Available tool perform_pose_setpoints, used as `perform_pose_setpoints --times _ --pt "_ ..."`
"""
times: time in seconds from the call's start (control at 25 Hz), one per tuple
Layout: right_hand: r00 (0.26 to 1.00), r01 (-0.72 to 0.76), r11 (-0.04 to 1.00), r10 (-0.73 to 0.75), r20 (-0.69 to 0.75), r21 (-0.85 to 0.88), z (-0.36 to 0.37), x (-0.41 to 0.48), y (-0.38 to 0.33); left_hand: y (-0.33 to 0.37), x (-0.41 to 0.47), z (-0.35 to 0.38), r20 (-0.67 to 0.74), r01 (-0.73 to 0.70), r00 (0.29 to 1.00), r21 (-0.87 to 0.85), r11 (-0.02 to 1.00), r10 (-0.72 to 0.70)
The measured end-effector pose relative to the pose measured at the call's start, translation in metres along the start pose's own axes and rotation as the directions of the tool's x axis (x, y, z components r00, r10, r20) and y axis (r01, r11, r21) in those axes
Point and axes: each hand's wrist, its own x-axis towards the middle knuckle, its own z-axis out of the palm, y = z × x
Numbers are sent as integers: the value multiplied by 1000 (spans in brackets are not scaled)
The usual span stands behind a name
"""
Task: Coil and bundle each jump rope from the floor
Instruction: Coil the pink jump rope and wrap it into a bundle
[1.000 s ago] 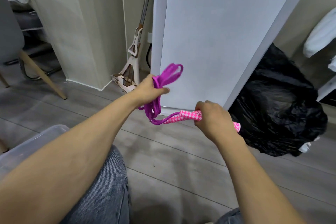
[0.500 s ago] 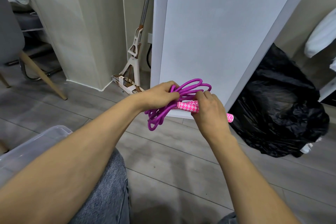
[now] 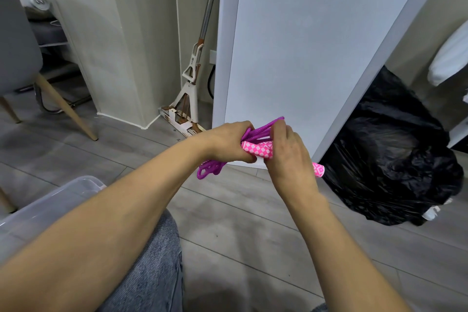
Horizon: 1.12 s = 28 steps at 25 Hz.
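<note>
The left hand (image 3: 228, 143) is closed around the coiled purple cord jump rope (image 3: 255, 133). The right hand (image 3: 286, 157) grips its pink-and-white checkered handle (image 3: 258, 151), above the grey plank floor (image 3: 240, 223).

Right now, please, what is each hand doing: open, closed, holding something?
Left hand: closed around the purple rope coils.
Right hand: closed on the pink checkered handle, fingers on the rope.

Grey plank floor (image 3: 240, 213) with household items on it

A black plastic bag (image 3: 395, 149), a mop (image 3: 186, 106), a clear plastic bin (image 3: 50, 200) and wooden chair legs (image 3: 65, 109) rest on it.
</note>
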Motion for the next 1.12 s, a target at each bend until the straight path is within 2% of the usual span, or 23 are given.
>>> perform_pose_setpoints --times 0.08,0.24,0.44,0.52,0.64,0.72,0.8,0.88,0.96,1.12 --pt "999 31 999 -31 -30 -13 2 2 -10 -5 -3 -2 -52 -7 999 110 994 13" --pt "978 197 964 -205 -29 -180 7 2 -28 -25 -20 -7 -84 -54 993 251 966 77" --pt "916 399 902 -401 20 -163 31 3 -65 -73 -52 -7 -163 -9 985 314 950 63" --pt "894 448 885 -445 52 -128 43 3 -82 -93 -65 -7 -176 21 984 244 970 23" --pt "867 494 867 -486 114 -60 59 7 -107 -115 -88 -8 -100 80 991 -48 996 -85" --pt "849 512 858 -500 174 -34 70 10 -122 -127 -103 -8 -35 141 987 -248 958 -154" --pt "833 535 845 -523 182 -21 84 11 -137 -141 -113 -9 -1 227 971 -320 920 -240" --pt "809 576 817 -570 145 -5 99 10 -149 -158 -121 -13 51 293 954 -368 883 -295" --pt "784 607 793 -607 132 45 113 6 -159 -176 -127 -15 80 317 948 -342 885 -308" --pt "784 584 801 -599 164 136 135 1 -186 -206 -136 -14 14 317 948 -106 943 -317"
